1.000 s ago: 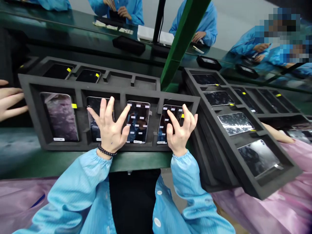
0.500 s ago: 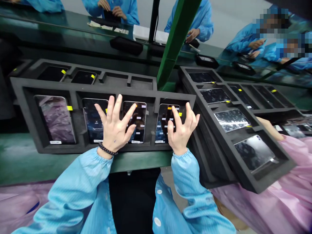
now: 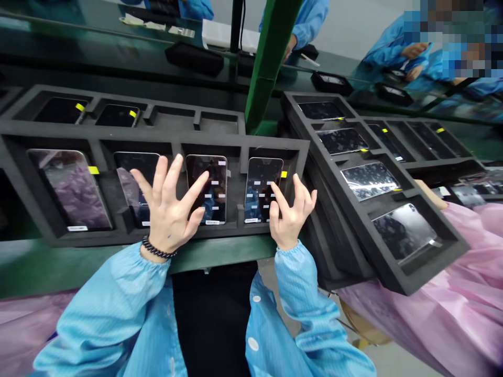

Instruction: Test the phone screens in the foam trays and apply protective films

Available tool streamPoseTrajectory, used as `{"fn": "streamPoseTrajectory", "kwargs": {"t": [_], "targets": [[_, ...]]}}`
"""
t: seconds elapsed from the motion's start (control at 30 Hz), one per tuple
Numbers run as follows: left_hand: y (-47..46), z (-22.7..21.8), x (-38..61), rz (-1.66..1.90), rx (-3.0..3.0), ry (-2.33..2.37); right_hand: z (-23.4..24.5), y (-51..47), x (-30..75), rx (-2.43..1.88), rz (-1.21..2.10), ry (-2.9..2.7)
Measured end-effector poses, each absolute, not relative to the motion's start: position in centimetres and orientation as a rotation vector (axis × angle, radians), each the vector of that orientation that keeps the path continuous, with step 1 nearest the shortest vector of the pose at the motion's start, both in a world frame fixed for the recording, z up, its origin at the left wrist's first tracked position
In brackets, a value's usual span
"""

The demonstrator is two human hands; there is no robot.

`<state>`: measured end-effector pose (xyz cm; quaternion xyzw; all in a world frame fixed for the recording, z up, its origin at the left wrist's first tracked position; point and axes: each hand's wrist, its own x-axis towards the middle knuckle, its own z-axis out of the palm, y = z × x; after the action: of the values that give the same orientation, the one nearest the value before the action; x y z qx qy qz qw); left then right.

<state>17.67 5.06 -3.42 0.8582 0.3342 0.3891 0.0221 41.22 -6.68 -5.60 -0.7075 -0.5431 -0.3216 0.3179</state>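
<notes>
In front of me a black foam tray holds phones in a row of slots. My left hand, fingers spread and empty, has its index fingertip over the screen of the third phone; whether it touches, I cannot tell. It partly covers the second phone. My right hand holds nothing; its index finger is at the screen of the fourth phone, its other fingers loosely bent. Both of these screens show small pale labels. At the left end lies a dark phone with a yellow tab.
Behind stands another foam tray with two phones at its left. To the right, stacked trays hold more phones beside a person's pink sleeve. A green post rises behind my tray. Co-workers in blue sit across the bench.
Orange marks at the top of the third and fourth phones' screens have vanished. My right index fingertip has moved lower on its screen. The view has shifted slightly.
</notes>
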Motion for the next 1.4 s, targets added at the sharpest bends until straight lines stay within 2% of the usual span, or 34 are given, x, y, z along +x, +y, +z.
{"fn": "streamPoseTrajectory", "kwargs": {"t": [0.43, 1.0, 1.23, 1.4], "targets": [[4.5, -5.4, 15.6, 1.09, 2.757, 1.07, -5.6, -6.0, 39.5, -1.694, -0.795, -1.574], [6.7, -2.8, 20.6, 1.121, 2.742, 0.938, -5.6, -6.7, 38.7, -1.68, -0.808, -1.578], [4.4, -3.9, 16.4, 1.267, 2.675, 1.094, -6.5, -7.2, 39.2, -1.764, -0.806, -1.594], [2.8, -6.0, 13.7, 1.142, 2.736, 1.132, -6.9, -7.8, 40.0, -1.797, -0.776, -1.552]]}}
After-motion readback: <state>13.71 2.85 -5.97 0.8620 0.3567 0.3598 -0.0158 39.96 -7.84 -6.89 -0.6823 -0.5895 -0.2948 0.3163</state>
